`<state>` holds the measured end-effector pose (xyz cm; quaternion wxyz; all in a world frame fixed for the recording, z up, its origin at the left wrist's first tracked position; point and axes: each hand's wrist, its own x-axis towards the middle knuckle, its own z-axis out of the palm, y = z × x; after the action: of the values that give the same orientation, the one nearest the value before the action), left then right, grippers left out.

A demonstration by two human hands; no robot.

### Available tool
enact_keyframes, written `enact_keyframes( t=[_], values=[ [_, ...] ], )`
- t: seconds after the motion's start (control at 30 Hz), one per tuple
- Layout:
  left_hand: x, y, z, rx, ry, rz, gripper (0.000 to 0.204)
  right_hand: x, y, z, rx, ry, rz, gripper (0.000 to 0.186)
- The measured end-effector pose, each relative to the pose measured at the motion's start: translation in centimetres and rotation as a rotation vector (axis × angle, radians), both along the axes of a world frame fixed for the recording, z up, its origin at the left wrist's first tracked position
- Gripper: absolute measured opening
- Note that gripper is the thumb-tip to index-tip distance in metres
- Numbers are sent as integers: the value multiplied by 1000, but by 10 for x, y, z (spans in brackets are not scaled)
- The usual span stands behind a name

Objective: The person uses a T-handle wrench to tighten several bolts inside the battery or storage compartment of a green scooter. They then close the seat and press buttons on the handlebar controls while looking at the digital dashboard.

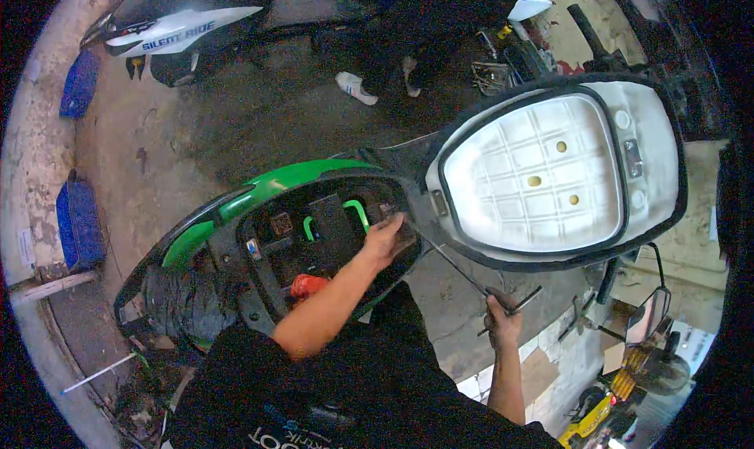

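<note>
A green and black scooter (275,182) stands before me with its seat (534,174) flipped up, its white underside showing. My left hand (383,243) reaches into the right end of the open under-seat compartment (259,288). Its fingers are drawn together at the wall there; what they hold, if anything, is hidden. In my right hand (501,320) is a T-handle wrench (462,270), gripped at the crossbar. The wrench's long shaft slants up and left toward the compartment's right end, near my left fingers. A black block with bright green handles (357,212) and a red object (308,285) lie inside.
Another person in dark clothes and white shoes (357,89) stands beyond the scooter. A white and black scooter (184,32) is at the far left. Blue bins (78,225) line the left wall. A mirror (648,314) and a yellow object (589,421) are at right.
</note>
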<state>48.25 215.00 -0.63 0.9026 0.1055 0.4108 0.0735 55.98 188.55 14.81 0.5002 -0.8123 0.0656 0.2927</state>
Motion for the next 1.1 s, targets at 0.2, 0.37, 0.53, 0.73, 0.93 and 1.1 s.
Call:
enact_keyframes(
  t=[0.2,0.37,0.53,0.73,0.93,1.1],
  values=[
    [56,-13,-23,182,506,209,32,11,77,-11,-155,-347,199,29],
    [52,-9,-50,273,532,80,41,25,109,-29,-314,-282,452,31],
    [48,-13,-107,401,521,-11,52,21,127,-37,-334,-370,480,32],
    [57,-10,-78,537,671,-136,58,28,135,-28,-492,-310,512,31],
    [58,-10,-80,586,705,-95,62,26,135,-32,-352,-394,504,34],
    [59,-5,-68,480,686,-129,63,31,126,-44,-382,-385,507,32]
  ],
)
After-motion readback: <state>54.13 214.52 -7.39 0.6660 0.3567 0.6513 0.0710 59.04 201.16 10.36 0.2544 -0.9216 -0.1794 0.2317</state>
